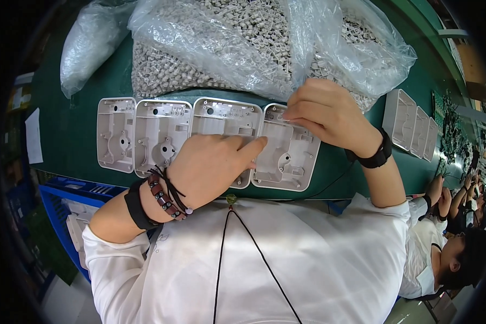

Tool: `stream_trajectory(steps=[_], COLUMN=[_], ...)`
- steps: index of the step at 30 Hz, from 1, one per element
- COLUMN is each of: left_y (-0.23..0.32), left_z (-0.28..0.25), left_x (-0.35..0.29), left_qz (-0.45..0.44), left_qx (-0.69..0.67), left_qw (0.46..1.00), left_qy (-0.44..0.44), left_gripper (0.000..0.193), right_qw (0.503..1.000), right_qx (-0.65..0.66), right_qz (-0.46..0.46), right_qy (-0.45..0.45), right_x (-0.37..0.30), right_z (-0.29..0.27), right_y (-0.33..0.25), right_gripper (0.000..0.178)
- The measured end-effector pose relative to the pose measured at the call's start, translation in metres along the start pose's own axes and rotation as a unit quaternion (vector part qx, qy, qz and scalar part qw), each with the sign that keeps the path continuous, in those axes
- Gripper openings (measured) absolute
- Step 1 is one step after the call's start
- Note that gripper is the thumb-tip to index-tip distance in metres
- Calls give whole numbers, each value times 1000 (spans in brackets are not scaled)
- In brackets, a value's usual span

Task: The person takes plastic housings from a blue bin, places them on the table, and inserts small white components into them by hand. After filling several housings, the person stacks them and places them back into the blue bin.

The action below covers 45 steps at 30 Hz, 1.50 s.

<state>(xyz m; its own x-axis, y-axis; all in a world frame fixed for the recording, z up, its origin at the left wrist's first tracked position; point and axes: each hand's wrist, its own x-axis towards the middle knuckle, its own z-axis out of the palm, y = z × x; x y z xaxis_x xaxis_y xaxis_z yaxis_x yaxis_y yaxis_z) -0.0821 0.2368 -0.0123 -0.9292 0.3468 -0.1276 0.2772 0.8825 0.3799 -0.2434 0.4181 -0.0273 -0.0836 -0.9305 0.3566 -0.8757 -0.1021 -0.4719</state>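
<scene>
Several light-grey plastic housings, open side up, stand in a row before me. My left hand [213,164] lies over one housing [227,115], with its index finger stretched to the wall shared with the rightmost housing [299,162]. The thumb shows just below that finger, and the other fingers are partly hidden. Over the upper edge of the rightmost housing, my right hand [332,116] pinches thumb and fingers together by its small posts. What sits between those fingertips is too small to make out. Two more housings [116,127] [164,121] stand to the left.
Clear plastic bags [216,46] full of small whitish parts lie behind the row. Another clear bag [89,48] is at the far left. More housings [400,116] stand at right on the green table [70,135]. A blue crate [56,208] is at lower left; people [426,254] sit at right.
</scene>
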Motion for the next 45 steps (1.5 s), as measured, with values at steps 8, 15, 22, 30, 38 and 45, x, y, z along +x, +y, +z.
stream_trajectory(steps=[8,15,22,30,38,45], left_y=[-17,-51,-70,-74,-98,-136], left_z=[-34,-47,-35,-52,-96,-65], left_x=[-25,-51,-66,-74,-95,-83], left_qz=[-6,3,18,31,-62,-193], left_qx=[28,69,-11,-102,-308,-725], left_qw=[998,993,997,994,940,655], left_qy=[-59,-101,-70,40,133,95], left_gripper=[38,39,41,39,46,54], right_qw=[998,992,978,977,976,982], right_qx=[-20,-104,-156,-140,-144,3], right_qz=[26,-40,-73,-95,-66,0], right_qy=[48,-53,-114,-126,-152,-191], right_x=[26,81,105,100,100,125], right_z=[-9,32,56,54,52,21], right_y=[-19,-16,-12,-7,-14,-28], right_gripper=[17,11,9,7,8,10])
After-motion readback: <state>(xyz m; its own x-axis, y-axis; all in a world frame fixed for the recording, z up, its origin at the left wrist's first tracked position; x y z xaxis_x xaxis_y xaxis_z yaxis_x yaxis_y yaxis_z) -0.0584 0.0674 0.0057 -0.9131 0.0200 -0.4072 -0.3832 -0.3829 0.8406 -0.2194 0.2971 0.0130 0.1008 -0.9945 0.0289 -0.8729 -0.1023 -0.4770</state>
